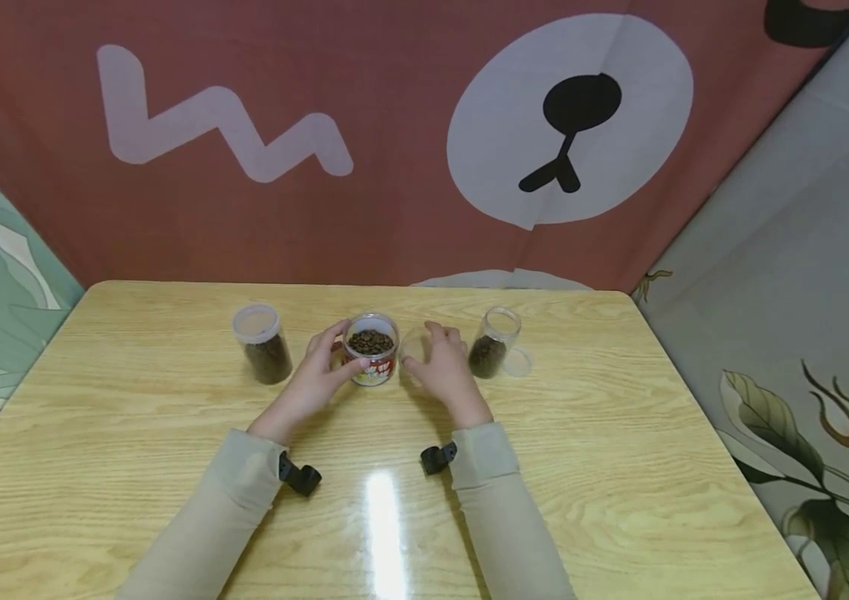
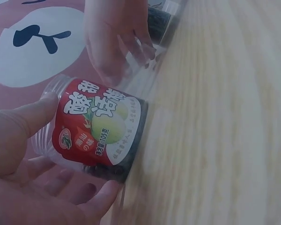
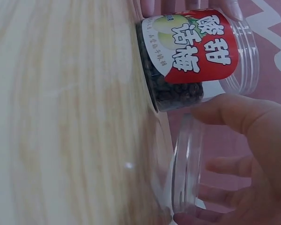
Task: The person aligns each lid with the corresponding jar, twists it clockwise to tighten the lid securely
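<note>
In the middle of the table stands an open clear jar (image 1: 371,369) with a red label and dark brown beans or pellets inside. My left hand (image 1: 313,372) holds it from the left, thumb at the front near its neck and fingers round the back. Just right of that jar, a clear round lid (image 3: 186,164) is between the thumb and fingers of my right hand (image 1: 444,367), which pinches it by its edge at table height. The label shows pale green fruit in the left wrist view.
A tall clear jar (image 1: 268,357) with a whitish lid and dark contents stands on the left. To the right is another jar (image 1: 487,354), uncapped and partly filled, with a translucent lid (image 1: 517,362) lying beside it. A printed cloth (image 1: 394,225) hangs behind the wooden table (image 1: 619,467).
</note>
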Motion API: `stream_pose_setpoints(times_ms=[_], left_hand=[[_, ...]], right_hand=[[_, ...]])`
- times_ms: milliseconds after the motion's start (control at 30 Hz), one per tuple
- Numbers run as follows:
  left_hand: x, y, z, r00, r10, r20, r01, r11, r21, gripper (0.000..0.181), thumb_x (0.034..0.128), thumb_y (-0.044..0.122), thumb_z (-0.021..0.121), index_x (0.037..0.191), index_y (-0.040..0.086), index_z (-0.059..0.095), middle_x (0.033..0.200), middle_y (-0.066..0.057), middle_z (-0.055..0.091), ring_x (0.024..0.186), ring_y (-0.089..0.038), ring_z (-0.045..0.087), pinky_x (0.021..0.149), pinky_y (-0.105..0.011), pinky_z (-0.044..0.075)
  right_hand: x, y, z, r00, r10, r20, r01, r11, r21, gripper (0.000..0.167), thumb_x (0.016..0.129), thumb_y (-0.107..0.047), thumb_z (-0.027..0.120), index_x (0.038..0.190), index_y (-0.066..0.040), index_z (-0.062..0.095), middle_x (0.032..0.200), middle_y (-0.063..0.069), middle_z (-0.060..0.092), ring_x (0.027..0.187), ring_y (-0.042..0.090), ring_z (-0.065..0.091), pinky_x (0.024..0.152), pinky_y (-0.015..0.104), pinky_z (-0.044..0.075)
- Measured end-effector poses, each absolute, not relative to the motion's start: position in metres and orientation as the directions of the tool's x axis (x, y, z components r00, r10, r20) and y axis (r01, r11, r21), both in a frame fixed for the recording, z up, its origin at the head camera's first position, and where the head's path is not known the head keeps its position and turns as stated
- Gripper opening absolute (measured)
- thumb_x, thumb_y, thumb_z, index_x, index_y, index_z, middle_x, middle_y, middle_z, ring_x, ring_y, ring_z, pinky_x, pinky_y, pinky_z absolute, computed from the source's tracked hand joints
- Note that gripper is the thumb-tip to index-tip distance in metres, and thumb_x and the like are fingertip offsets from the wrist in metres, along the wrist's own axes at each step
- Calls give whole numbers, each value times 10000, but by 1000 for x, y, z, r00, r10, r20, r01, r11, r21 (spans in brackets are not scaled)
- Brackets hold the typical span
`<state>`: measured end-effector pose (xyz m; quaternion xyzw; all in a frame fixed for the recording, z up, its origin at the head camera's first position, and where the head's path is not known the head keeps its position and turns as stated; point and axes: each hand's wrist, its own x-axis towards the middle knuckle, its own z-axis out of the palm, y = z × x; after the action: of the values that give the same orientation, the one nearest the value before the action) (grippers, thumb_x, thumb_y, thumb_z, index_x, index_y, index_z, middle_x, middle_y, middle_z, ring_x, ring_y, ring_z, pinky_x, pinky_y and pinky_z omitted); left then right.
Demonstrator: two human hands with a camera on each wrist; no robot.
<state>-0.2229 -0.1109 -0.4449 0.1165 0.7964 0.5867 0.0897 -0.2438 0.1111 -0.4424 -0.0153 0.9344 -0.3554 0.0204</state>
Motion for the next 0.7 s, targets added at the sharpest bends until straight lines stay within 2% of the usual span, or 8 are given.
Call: stream_pose_setpoints(times_ms=[133,200,300,467,700], left_hand=[[-224,-112,-447,-955,297,22,107,273,956,744,1025,223,635,1603,55,197,1626,-268,159,1489,-471,196,1171,-633,263],[-224,-112,-448,-951,308,32,115,257,960,737,1026,219,634,1599,61,198,1620,-261,212,1492,-466,196,1172,-644,251],[-223,-112,-447,-946,323,38,120,238,964,732,1029,216,628,1596,66,190,1606,-256,257,1480,-461,243,1163,-634,283],[-222,-113,-448,-946,319,47,133,253,958,728,1030,205,625,1591,52,187,1611,-239,249,1457,-472,286,1139,-617,344],[-224,-112,-451,-944,316,89,172,244,954,698,1028,170,624,1571,5,218,1599,-260,261,1447,-481,300,1123,-607,373]], right_hand=[[-244,112,-442,-1000,-23,10,-23,718,-696,798,926,-326,728,1576,-75,339,1484,292,362,1332,464,414,1067,592,440],[-244,112,-442,-999,-17,33,-35,705,-709,796,931,-347,723,1581,-91,341,1471,292,372,1318,458,442,1069,584,442],[-243,112,-439,-997,-7,72,-58,681,-730,773,930,-369,720,1571,-107,375,1451,296,385,1276,458,487,1057,590,450],[-243,111,-435,-994,20,107,-71,624,-778,739,929,-381,710,1552,-127,405,1443,284,382,1249,453,507,1040,598,461],[-243,112,-432,-985,75,154,-101,473,-875,730,927,-344,734,1525,-94,399,1438,262,387,1180,431,524,916,495,554]])
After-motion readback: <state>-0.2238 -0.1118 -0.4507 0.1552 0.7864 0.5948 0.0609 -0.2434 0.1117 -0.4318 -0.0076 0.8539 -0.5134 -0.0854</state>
